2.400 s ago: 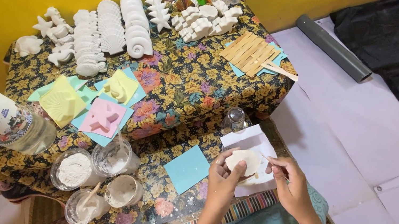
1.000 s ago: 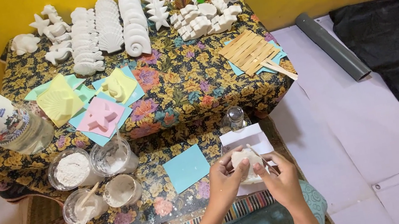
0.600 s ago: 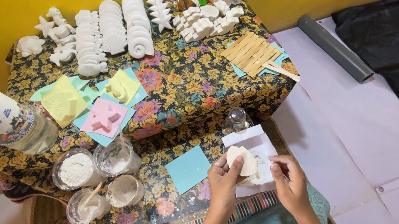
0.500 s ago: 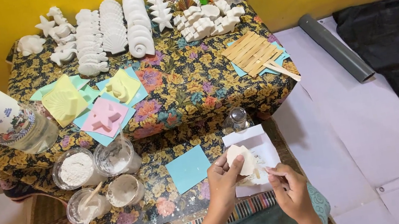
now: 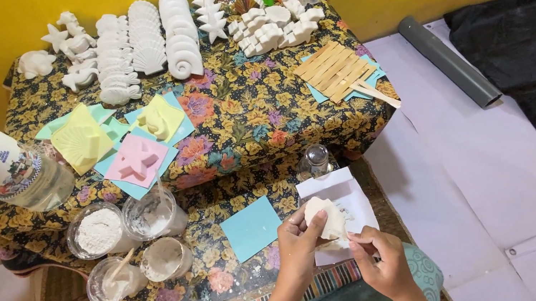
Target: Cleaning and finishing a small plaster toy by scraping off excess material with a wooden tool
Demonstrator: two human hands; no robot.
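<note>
- The white plaster shell is gripped in the left hand, and it is raised just above the white paper sheet, as it was half a second ago.
- The right hand has been moved a little lower and nearer the body since a moment ago. Its fingertips are now pinched at the lower edge of the shell, so the edge seems to be the part being worked on.
- Whether something thin is pinched in that closed right grip cannot be told; it is too small to see.
- The left wrist is bent upward, with the thumb laid across the front of the shell. The right hand is curled, with its back turned to the camera.
- A blue paper square is lying just to the left of the hands on the flowered bench. A small glass jar is standing just behind the white sheet.
</note>
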